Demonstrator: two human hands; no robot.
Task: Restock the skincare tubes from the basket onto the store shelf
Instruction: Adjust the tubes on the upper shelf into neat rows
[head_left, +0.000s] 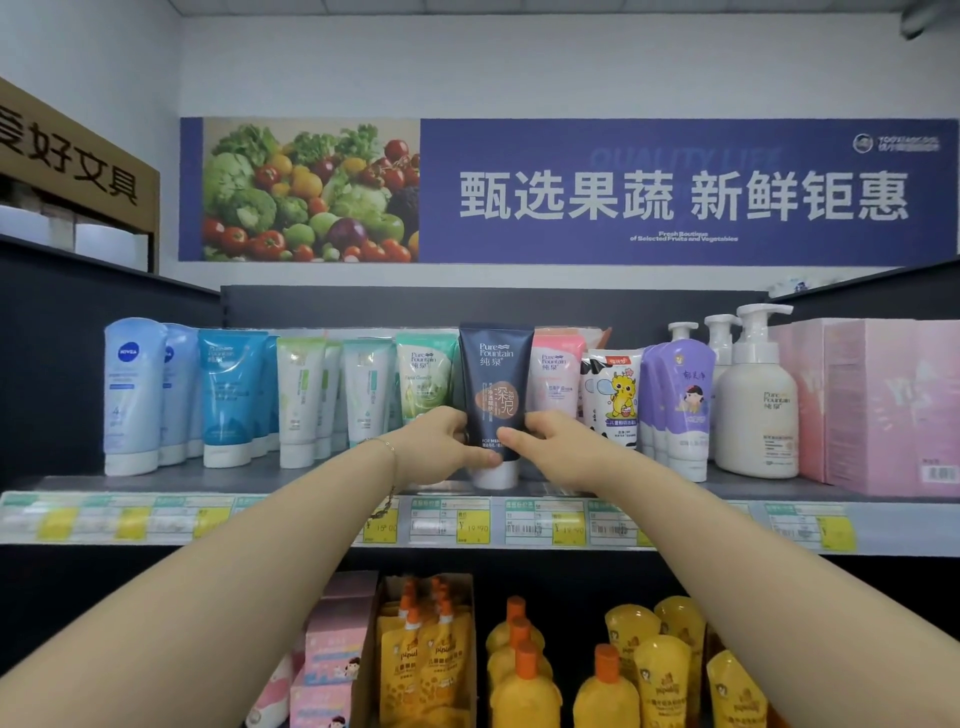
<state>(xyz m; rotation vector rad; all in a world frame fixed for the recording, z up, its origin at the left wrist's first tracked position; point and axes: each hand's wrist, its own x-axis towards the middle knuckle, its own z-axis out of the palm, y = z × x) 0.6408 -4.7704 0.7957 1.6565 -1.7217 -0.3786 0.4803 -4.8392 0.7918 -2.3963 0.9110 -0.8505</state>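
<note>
A dark navy skincare tube (495, 384) with a white cap stands upright, cap down, at the front of the grey shelf (322, 480). My left hand (441, 444) grips its lower left side and my right hand (545, 444) grips its lower right side. It stands between a green tube (425, 376) and a pink tube (555, 376) of the same brand. Blue tubes (231, 395) and pale green tubes (301, 395) fill the shelf's left part. The basket is out of view.
A cartoon-print tube (613, 395), purple tubes (685, 405), white pump bottles (756, 405) and pink boxes (878, 405) fill the right part. Price tags (472, 522) line the shelf edge. The lower shelf holds yellow bottles (623, 670) and orange-capped pouches (426, 654).
</note>
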